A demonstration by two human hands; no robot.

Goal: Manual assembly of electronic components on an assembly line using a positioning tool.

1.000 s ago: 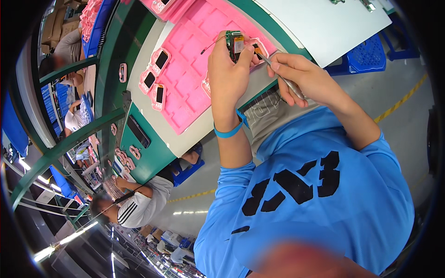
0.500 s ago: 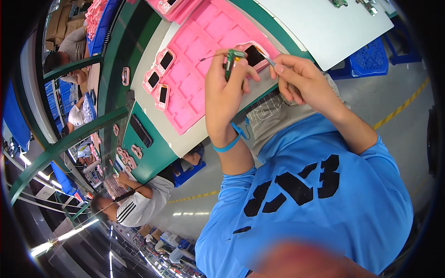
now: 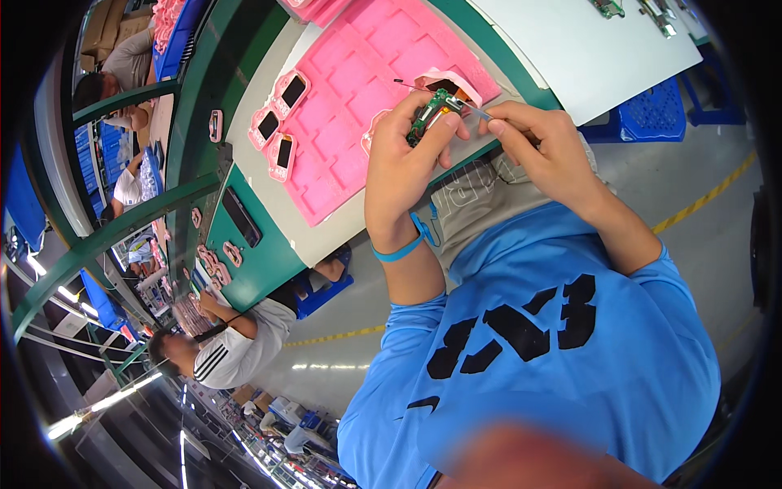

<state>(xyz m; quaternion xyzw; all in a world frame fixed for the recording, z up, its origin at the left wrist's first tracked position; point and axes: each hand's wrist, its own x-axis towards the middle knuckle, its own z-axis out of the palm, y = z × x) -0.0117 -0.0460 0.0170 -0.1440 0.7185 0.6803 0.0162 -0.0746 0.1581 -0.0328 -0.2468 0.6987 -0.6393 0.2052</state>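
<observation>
My left hand (image 3: 401, 159) pinches a small green circuit board (image 3: 430, 116) above the front edge of a pink moulded tray (image 3: 346, 90). A thin dark wire sticks out from the board's far side. My right hand (image 3: 547, 151) is closed round slim metal tweezers (image 3: 475, 109), whose tip reaches the board's right side; whether they touch is too small to tell. Just behind the board lies a pink device casing (image 3: 466, 88) with a dark screen, partly covered by it. Another pink casing (image 3: 370, 134) shows beside my left hand, mostly hidden.
Several pink casings with dark screens, among them one casing (image 3: 291, 90), sit at the tray's left edge. A dark phone (image 3: 242, 217) lies on the green surface at left, near a seated co-worker (image 3: 244, 346). At right are a white table (image 3: 586, 65) and a blue stool (image 3: 648, 114).
My left hand has tilted the circuit board and brought it right, in front of the casing. The tweezers have moved from the casing's screen to the board.
</observation>
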